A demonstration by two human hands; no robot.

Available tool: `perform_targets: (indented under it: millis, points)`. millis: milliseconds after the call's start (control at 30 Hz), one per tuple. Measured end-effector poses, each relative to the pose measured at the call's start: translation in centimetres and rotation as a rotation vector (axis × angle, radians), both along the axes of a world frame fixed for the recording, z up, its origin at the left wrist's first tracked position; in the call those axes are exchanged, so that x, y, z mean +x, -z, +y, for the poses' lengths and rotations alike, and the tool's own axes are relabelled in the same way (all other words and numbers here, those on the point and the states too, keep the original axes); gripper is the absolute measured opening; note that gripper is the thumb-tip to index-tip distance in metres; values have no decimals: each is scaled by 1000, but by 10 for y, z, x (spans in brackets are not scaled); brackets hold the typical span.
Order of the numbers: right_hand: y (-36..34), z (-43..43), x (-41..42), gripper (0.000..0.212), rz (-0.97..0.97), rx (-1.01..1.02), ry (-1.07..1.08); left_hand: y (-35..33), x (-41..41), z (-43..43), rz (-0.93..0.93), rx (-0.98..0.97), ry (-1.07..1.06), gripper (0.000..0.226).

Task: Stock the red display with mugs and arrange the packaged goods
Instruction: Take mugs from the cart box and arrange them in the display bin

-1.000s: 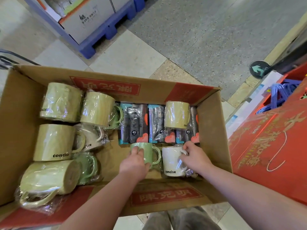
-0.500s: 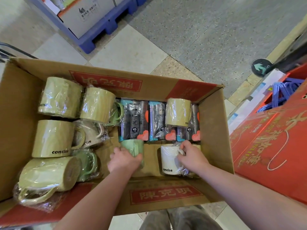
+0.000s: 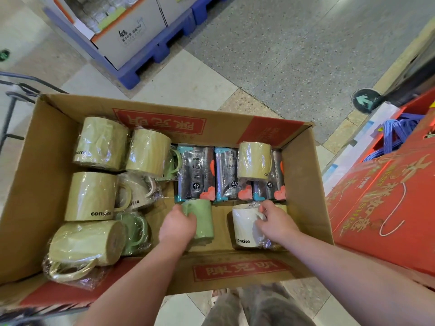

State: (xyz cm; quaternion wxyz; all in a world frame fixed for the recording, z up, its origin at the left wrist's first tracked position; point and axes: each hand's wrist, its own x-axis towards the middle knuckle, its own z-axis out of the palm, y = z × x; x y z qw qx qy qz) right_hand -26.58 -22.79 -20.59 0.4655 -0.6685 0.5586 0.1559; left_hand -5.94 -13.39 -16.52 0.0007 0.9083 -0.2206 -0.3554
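An open cardboard box [image 3: 42,175] holds several plastic-wrapped mugs and dark packaged goods [image 3: 195,175] along its far side. My left hand [image 3: 177,225] grips a green mug [image 3: 203,220] lying on the box floor. My right hand [image 3: 275,223] holds a white mug [image 3: 243,228] marked "concise" by its handle, plastic wrap around it. An olive mug [image 3: 254,161] lies on top of the packages. Several olive, white and green wrapped mugs [image 3: 94,196] fill the box's left half. The red display [image 3: 386,208] stands at the right.
Purple hangers [image 3: 395,132] lie in a red bin behind the display. A blue pallet [image 3: 150,57] with cartons stands on the floor beyond the box. A metal cart frame [image 3: 11,100] shows at the left. A green arrow floor sticker [image 3: 364,101] is at the right.
My left hand has turned the green mug onto its side and closed round it. My right hand has stayed on the white mug's handle. The view has shifted slightly.
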Motion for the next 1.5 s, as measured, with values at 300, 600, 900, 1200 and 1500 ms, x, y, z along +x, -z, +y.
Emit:
perform_targets:
  millis: [300, 600, 900, 1200, 1500]
  points:
    - [-45, 21, 0, 11, -107, -130, 147, -42, -7, 15, 79, -263, -42, 21]
    - [-108, 56, -7, 14, -210, -292, 278, -97, -22, 45, 96, -577, 27, 5]
    - [-164, 113, -27, 13, -294, -485, 321, -137, -37, 89, 132, -760, 80, 15]
    - [-180, 176, -64, 13, -265, -582, 488, -148, -71, 134, 201, -809, 184, 15]
    - [-189, 217, -118, 13, -216, -656, 566, -145, -115, 146, 286, -801, 271, 8]
